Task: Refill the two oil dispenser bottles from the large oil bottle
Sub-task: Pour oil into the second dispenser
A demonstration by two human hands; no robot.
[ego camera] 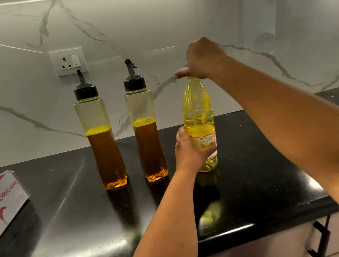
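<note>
Right hand [204,57] fingers [180,73] curled over top of large oil bottle [197,110], clamped on neck/cap area; cap itself hidden under hand, so can't tell if on, loose or off. Left hand [189,147] fingers wrapped round lower body at label, thumb up the side, bracing bottle upright on table [259,169]. Roughly half full, yellow oil, streaks clinging inside upper wall. Just left of it: right dispenser bottle [146,129], then left dispenser bottle [101,139], side by side, apart from each other, both upright near back wall, black spout caps still screwed on, amber oil to a bit over half. Tissue box [0,204] at far left edge, wall socket [68,61] behind left dispenser. Looks like cap-opening step; no pouring started, dispensers not opened yet. Risks: soft plastic body squeezed under left grip while cap comes free → oil pushed up out of neck onto table. Oily film inside suggests slick neck → right grip slipping mid-twist, bottle jerking sideways into nearest dispenser, tall and narrow, easy to topple. Later: narrow dispenser mouths, no funnel in view → overshoot and spill on glossy table likely if poured fast.
</note>
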